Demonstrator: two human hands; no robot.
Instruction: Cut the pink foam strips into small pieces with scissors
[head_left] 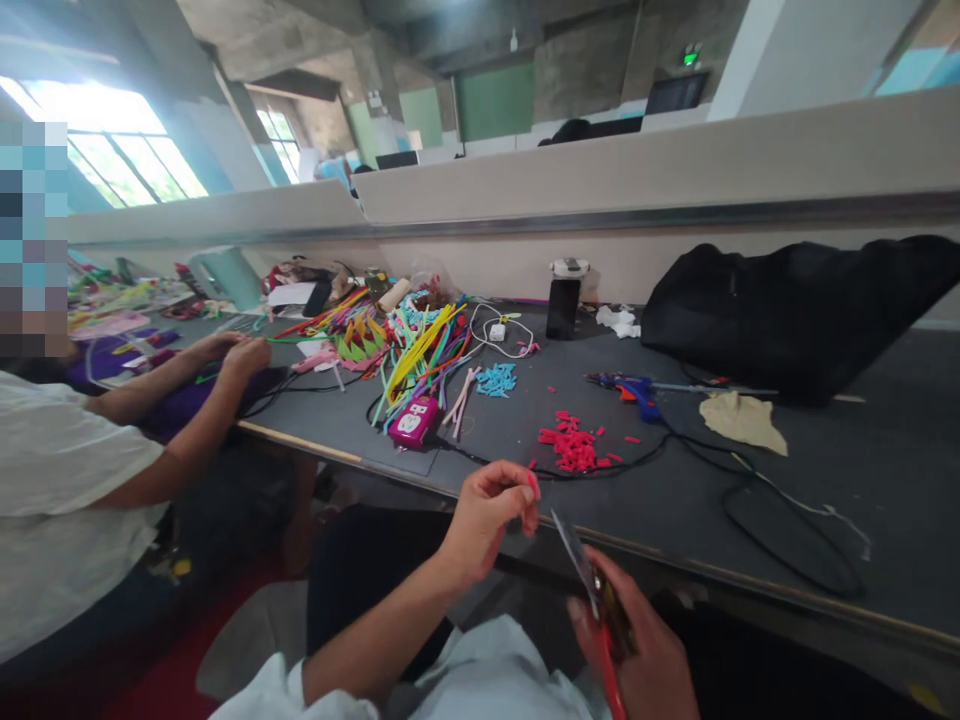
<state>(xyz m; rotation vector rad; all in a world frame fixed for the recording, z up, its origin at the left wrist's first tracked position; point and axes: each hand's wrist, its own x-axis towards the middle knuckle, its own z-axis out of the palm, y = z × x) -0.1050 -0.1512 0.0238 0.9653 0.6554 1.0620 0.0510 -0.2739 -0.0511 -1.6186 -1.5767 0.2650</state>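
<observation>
1. Long dark grey tabletop (885,450): spanned the middle of the frame, left to right.
2. Co-worker in a white top (67,480): seated at the left edge, both hands close together.
3. Bulky black fabric bag (780,310): lay at the upper right.
4. Right hand (645,640): found at bottom, right of centre, closed around red-handled scissors with grey metal blades (576,552). Blades pointed up and left, apart from the left hand; their opening could not be determined.
5. Left hand (487,515): lower centre, thumb and fingertips pinched together.
6. Thin multicoloured strips (424,350): bundled at centre.
7. Blue glue gun with orange trigger (640,398): right of centre.
8. Heap of short red pieces (574,447): near the table's front edge.
9. Single small red piece (533,487): gripped at the left fingertips.
</observation>
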